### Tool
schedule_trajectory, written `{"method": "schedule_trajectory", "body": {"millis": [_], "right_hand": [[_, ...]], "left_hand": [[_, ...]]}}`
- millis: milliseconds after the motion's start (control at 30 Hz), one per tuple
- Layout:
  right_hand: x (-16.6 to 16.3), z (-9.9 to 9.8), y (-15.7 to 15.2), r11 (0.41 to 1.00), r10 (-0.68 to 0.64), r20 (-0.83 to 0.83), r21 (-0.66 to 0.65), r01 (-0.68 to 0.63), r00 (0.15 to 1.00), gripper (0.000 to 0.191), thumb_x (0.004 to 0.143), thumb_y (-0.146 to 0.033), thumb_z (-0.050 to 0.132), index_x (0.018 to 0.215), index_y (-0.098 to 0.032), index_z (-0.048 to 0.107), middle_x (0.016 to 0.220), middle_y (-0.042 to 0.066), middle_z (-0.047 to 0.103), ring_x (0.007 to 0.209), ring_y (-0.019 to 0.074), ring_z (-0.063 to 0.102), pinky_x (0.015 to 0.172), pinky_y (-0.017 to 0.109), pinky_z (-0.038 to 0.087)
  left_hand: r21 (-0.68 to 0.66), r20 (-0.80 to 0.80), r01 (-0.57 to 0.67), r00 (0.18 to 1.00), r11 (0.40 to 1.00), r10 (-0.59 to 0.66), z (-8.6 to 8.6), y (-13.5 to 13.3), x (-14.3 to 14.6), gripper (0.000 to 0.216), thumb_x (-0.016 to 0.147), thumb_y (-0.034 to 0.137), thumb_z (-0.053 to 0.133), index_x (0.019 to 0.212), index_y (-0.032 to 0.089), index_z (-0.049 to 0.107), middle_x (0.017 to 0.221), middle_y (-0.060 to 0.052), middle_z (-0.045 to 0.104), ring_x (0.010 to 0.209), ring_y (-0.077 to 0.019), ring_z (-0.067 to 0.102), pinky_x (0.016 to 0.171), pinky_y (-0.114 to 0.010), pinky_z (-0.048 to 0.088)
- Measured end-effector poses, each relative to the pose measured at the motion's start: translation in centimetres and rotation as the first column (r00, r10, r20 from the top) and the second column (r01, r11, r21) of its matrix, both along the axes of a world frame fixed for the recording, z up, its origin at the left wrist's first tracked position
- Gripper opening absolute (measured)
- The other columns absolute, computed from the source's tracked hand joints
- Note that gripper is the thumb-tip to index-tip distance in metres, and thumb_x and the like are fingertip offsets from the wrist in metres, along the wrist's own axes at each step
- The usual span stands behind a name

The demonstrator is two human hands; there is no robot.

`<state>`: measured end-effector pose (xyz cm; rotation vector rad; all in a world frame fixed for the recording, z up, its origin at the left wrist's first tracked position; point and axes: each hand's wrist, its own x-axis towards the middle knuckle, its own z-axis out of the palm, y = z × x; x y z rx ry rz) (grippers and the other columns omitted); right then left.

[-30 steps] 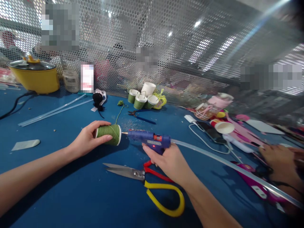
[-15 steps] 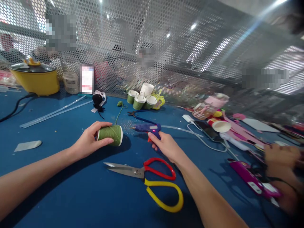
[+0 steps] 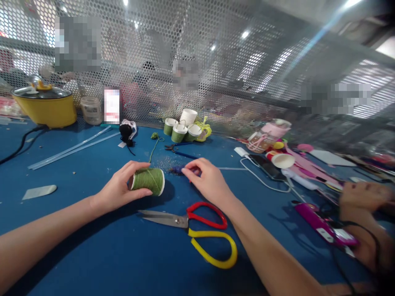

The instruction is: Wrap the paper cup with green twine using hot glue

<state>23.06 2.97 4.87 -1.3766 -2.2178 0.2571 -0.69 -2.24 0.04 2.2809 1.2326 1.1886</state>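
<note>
My left hand (image 3: pixel 119 188) grips a paper cup wrapped in green yarn (image 3: pixel 148 181), lying on its side on the blue table (image 3: pixel 92 255). My right hand (image 3: pixel 207 181) rests over the blue glue gun (image 3: pixel 179 169), which lies on the table; only its nozzle end shows past my curled fingers. A clear glue stick (image 3: pixel 230 168) trails right from the gun. Scissors with red and yellow handles (image 3: pixel 197 230) lie just in front of both hands.
A perforated metal screen (image 3: pixel 216 65) backs the table. Green-wrapped cups (image 3: pixel 182 129), blue pliers (image 3: pixel 182 153), a yellow pot (image 3: pixel 46 105), a jar (image 3: pixel 91 110) and long glue sticks (image 3: pixel 70 148) lie behind. Another person's hand (image 3: pixel 364 197), a phone (image 3: pixel 268 162) and pink craft items (image 3: pixel 308 164) are at right.
My right hand carried the glue gun away from the cup and lowered it onto the table behind, then settled on top of it. The left hand kept hold of the cup.
</note>
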Motion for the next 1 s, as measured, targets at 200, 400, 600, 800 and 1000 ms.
{"method": "schedule_trajectory", "body": {"millis": [200, 400, 600, 800, 1000], "right_hand": [[-5.2, 2.5, -3.1, 0.941, 0.317, -0.03, -0.116, -0.318, 0.948, 0.007, 0.074, -0.024, 0.06, 0.076, -0.017, 0.059, 0.08, 0.002, 0.054, 0.071, 0.0121, 0.052, 0.067, 0.026, 0.042], [-6.7, 1.6, -3.0, 0.963, 0.234, 0.044, -0.145, -0.226, 0.971, 0.012, 0.075, -0.017, 0.054, 0.063, -0.017, 0.051, 0.07, 0.001, 0.051, 0.063, 0.0111, 0.048, 0.059, 0.025, 0.038], [-5.4, 1.8, -2.6, 0.953, 0.196, -0.312, -0.162, -0.256, 0.93, 0.011, 0.075, -0.019, 0.052, 0.065, -0.018, 0.047, 0.065, -0.001, 0.054, 0.059, 0.0101, 0.049, 0.056, 0.024, 0.039], [-4.7, 1.7, -1.3, 0.859, 0.087, -0.668, -0.325, -0.396, 0.739, 0.009, 0.071, -0.019, 0.057, 0.08, -0.017, 0.055, 0.066, -0.002, 0.059, 0.053, 0.0072, 0.048, 0.05, 0.022, 0.038], [-4.8, 1.1, -0.7, 0.837, 0.011, -0.724, -0.371, -0.402, 0.69, 0.011, 0.064, -0.019, 0.064, 0.074, -0.015, 0.062, 0.066, -0.002, 0.058, 0.056, 0.0071, 0.047, 0.053, 0.023, 0.037]], "left_hand": [[0.045, 0.001, 0.02, 1.0, 0.999, -0.02, -0.2, -0.2, 0.1, 0.054, 0.074, 0.035, 0.064, 0.12, 0.02, 0.04, 0.105, -0.008, 0.054, 0.095, -0.0208, 0.053, 0.081, -0.034, 0.045], [0.061, -0.003, 0.039, 0.999, 0.997, -0.039, -0.1, -0.1, 0.1, 0.056, 0.072, 0.035, 0.066, 0.119, 0.019, 0.041, 0.103, -0.009, 0.054, 0.094, -0.0209, 0.053, 0.081, -0.035, 0.045], [-0.161, 0.198, 0.028, 0.98, 0.987, 0.004, -0.1, -0.2, 0.5, 0.054, 0.072, 0.038, 0.064, 0.117, 0.018, 0.042, 0.101, -0.008, 0.054, 0.088, -0.0205, 0.057, 0.076, -0.034, 0.048], [-0.285, 0.31, 0.103, 0.951, 0.953, -0.01, 0.5, -0.7, 0.9, 0.05, 0.072, 0.036, 0.062, 0.114, 0.017, 0.042, 0.091, -0.003, 0.052, 0.072, -0.014, 0.056, 0.067, -0.027, 0.05], [-0.252, 0.22, 0.081, 0.975, 0.964, -0.025, 0.7, -0.8, 0.7, 0.047, 0.072, 0.037, 0.063, 0.111, 0.016, 0.047, 0.098, -0.006, 0.055, 0.079, -0.0172, 0.057, 0.068, -0.028, 0.049]]}}
